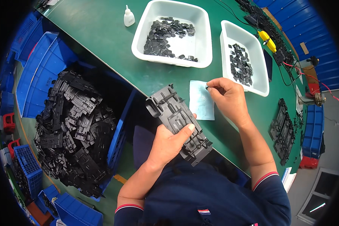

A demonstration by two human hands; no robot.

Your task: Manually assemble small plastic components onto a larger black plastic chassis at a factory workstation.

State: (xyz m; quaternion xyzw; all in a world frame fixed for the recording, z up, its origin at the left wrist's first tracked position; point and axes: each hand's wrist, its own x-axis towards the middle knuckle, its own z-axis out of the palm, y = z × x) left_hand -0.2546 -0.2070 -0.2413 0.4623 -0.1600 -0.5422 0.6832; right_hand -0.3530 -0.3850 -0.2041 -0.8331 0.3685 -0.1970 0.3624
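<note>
My left hand [172, 140] is closed around a long black molded plastic part [179, 122], its thumb lying across the ribbed face. The part is tilted over the table's near edge. To its right, my right hand [228, 98] pinches a small dark piece [207, 87], mostly hidden by the fingertips, above a pale blue sheet [200, 101] on the table. Beyond my hands stands a white tub [140, 52] with many small black pieces [158, 39]. A second white tub [225, 41], farther right, holds more small black pieces [240, 66].
A white squeeze bottle [129, 17] stands on the green table [101, 32]. Left of the table, a blue crate [37, 71] is heaped with black plastic parts [75, 124]. Similar parts [283, 132] lie stacked at the right. A yellow tool [267, 40] and cables lie behind the tubs.
</note>
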